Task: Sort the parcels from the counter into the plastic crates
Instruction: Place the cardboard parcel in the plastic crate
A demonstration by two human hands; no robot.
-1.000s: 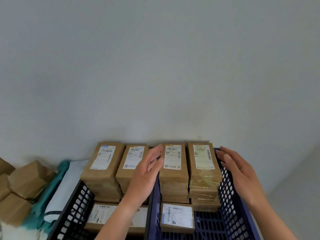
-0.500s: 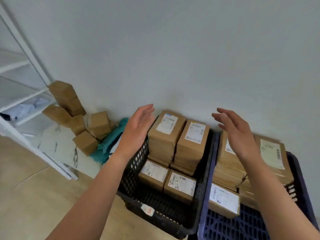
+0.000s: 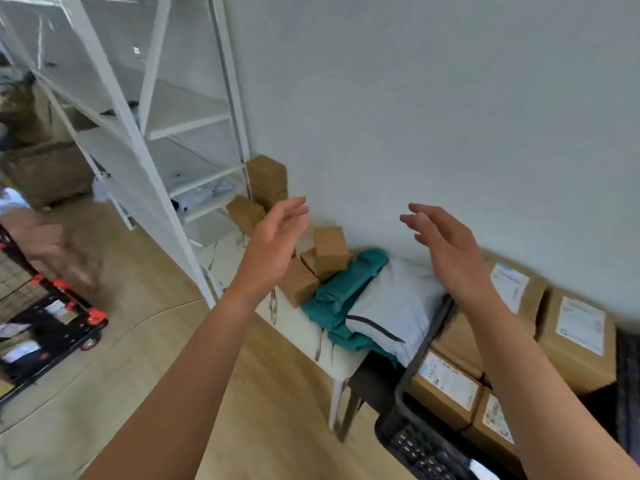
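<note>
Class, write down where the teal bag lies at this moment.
In the head view the teal bag lies on the white counter, between the small brown boxes to its left and the grey bag to its right.

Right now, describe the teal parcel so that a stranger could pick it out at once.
Follow the grey wall down to the low white counter left of the black crate. On it, between plain brown boxes and a pale grey bag, lies the teal parcel. It alone is teal; its neighbours are brown cardboard or pale grey.
</note>
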